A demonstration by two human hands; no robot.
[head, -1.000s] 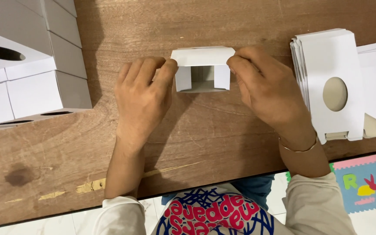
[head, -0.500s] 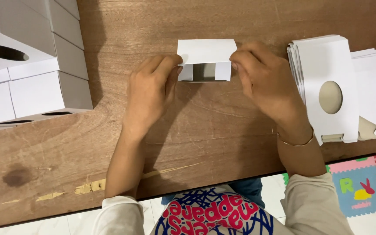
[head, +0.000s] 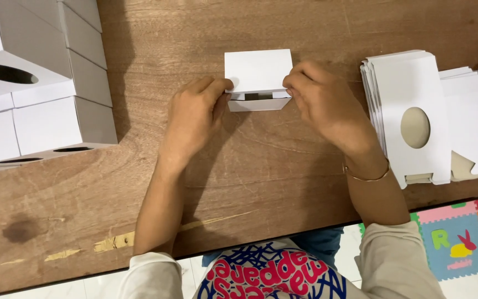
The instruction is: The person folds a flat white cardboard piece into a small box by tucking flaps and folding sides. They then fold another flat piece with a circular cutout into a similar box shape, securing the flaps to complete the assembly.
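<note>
Both hands are pinching a small white cardboard box (head: 258, 79) mid-table: left hand (head: 195, 119) gripping its left edge, right hand (head: 322, 105) its right. Flat white die-cut blanks (head: 410, 111) are sitting stacked right, assembled white boxes (head: 40, 83) left.

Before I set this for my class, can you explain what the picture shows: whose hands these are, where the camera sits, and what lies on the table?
The view comes from a camera worn on a person's head, looking down at their own two bare hands. The left hand and right hand pinch the sides of a small white cardboard box resting on the brown wooden table. To the right lies a stack of flat white card cut-outs with an oval hole. To the left stand finished white boxes with oval openings. A colourful foam floor mat shows beneath the table's edge.
</note>
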